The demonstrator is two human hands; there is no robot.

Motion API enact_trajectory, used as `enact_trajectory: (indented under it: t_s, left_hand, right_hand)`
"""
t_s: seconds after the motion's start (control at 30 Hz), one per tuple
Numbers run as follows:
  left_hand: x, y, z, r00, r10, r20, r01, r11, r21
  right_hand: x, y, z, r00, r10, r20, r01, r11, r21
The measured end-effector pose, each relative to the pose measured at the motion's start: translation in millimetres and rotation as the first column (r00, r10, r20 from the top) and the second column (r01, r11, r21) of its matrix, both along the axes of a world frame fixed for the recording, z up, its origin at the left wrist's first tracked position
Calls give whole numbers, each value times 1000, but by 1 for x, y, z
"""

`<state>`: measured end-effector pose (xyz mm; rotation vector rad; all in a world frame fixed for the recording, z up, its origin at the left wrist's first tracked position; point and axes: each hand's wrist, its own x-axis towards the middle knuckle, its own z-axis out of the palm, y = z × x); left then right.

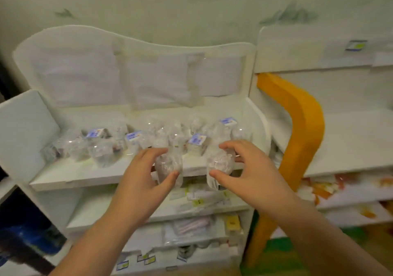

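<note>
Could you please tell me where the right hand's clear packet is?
Head view, right of centre: the clear packet is at the front edge of the top shelf, gripped by the right hand, with the left hand alongside.

Dim, flat indoor light with green-yellow cast; no hard shadows. Whole frame soft, motion-blurred; small glare specks on clear packets (pixel 168 165). Wide-angle bowing bends white shelf (pixel 85 175) edges; bottom-left corner dark.
</note>
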<state>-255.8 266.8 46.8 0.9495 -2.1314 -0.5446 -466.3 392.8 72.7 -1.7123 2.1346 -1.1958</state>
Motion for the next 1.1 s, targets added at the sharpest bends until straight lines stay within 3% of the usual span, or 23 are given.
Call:
enact_trajectory:
  t_s: [0.33, 0.6, 0.9, 1.1]
  left_hand:
    - [-170, 124, 15, 937, -317, 150, 322, 947, -10]
    - [-307, 160, 12, 831, -527, 178, 538, 843, -15]
    - [-453, 128, -5, 945, -326, -22, 327, 943, 54]
    - [-497, 106, -12, 983, -172, -55, 178, 978, 109]
  right_hand:
    - [-138, 162, 0, 960, -229, 162, 226, 973, 35]
    - [-250, 205, -4, 907, -399, 137, 396, 917, 52]
    - [-376, 180, -16, 900, -436, -13, 436, 898, 49]
    - [-432, 134, -13, 932, -354, 77, 352, 935, 39]
